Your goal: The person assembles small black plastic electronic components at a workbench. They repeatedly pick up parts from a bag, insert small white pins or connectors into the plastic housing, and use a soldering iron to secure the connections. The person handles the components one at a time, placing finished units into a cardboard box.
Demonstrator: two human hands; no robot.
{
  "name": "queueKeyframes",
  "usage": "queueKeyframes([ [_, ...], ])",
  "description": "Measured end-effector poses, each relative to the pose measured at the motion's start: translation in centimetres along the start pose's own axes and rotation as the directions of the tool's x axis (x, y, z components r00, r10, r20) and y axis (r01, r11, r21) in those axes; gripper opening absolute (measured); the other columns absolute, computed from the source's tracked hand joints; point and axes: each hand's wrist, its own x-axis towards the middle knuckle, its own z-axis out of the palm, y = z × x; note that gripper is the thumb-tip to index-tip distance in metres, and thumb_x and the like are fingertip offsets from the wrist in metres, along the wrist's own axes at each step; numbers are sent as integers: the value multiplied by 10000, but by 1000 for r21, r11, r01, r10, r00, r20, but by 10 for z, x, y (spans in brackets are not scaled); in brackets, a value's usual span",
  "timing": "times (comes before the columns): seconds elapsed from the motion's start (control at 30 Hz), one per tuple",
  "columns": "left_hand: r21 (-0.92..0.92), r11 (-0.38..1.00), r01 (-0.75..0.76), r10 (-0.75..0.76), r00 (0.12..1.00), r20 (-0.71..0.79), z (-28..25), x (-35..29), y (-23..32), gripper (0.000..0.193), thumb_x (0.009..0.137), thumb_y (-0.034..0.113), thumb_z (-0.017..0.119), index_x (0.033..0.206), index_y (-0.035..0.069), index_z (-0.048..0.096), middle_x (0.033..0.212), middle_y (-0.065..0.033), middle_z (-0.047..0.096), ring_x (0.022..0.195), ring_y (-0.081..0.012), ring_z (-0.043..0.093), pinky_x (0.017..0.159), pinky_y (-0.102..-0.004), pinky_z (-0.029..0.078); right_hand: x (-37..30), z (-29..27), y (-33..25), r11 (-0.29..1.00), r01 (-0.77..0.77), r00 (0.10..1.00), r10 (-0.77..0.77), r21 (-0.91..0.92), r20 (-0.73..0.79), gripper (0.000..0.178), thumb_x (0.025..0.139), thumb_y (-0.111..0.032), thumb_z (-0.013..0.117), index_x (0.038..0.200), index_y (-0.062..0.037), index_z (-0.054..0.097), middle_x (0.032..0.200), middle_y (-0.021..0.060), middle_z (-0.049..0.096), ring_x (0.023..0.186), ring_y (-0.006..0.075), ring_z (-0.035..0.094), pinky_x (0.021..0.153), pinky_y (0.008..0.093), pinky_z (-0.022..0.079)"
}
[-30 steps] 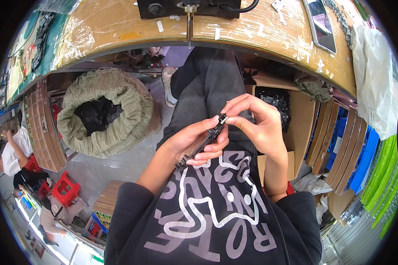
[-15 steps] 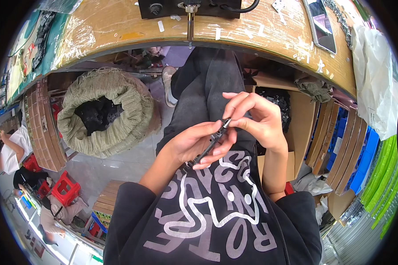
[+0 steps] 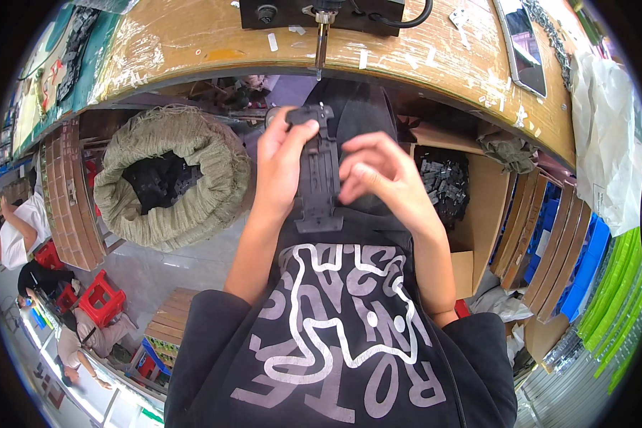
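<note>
My left hand point(image 3: 279, 160) grips a long black plastic part point(image 3: 319, 175), its thumb pressed on the upper end. The part hangs lengthwise over my lap, its broad ribbed face showing and its wider foot toward my shirt. Just right of the part is my right hand point(image 3: 378, 171), fingers spread and loosely bent, somewhat blurred. Nothing shows in it; whether a fingertip touches the part's edge I cannot tell. Beyond the part, a metal tip point(image 3: 321, 53) points down from a black machine point(image 3: 378, 18) at the table edge.
A wooden table point(image 3: 192, 53) with scattered white scraps spans the front; a phone point(image 3: 522, 50) lies on it. A woven sack point(image 3: 225, 164) of black pieces stands at left. A cardboard box point(image 3: 488, 214) with black parts stands at right. Red stools point(image 3: 103, 298) and other people appear far left.
The black part has turned from a slanted edge-on pose to upright with its broad face showing, and moved toward the table. My right hand has come off its end.
</note>
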Motion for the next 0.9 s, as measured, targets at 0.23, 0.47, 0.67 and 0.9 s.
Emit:
queueKeyframes([
  [0.23,24,990,-138,138,990,-5,4,14,12,103,814,96,483,889,33,514,729,-13,554,579,-41,517,506,-174,422,-8,17,-10,995,-33,997,27,91,68,304,768,-16,595,1021,9,428,694,89,573,555,162,591,508,241,469],
  [0.47,-26,990,-140,140,990,25,6,11,21,115,822,56,485,924,9,507,807,6,544,707,-27,472,625,-183,397,-12,18,-13,997,11,998,-16,79,58,308,776,-9,584,1039,16,427,702,85,570,562,149,581,512,240,465],
  [0.67,-10,991,-134,134,991,27,10,8,26,116,826,62,485,927,9,504,785,4,544,663,-23,474,573,-174,396,-14,19,-16,998,31,998,-34,61,58,312,780,-4,576,1052,19,426,703,84,569,567,145,581,520,240,464],
  [0.9,112,982,-151,151,988,11,7,10,25,126,833,71,492,945,15,504,683,36,519,542,8,407,443,-158,310,-16,21,-20,999,-11,999,9,42,52,344,769,-2,586,1072,16,422,701,88,579,580,142,585,543,237,469],
])
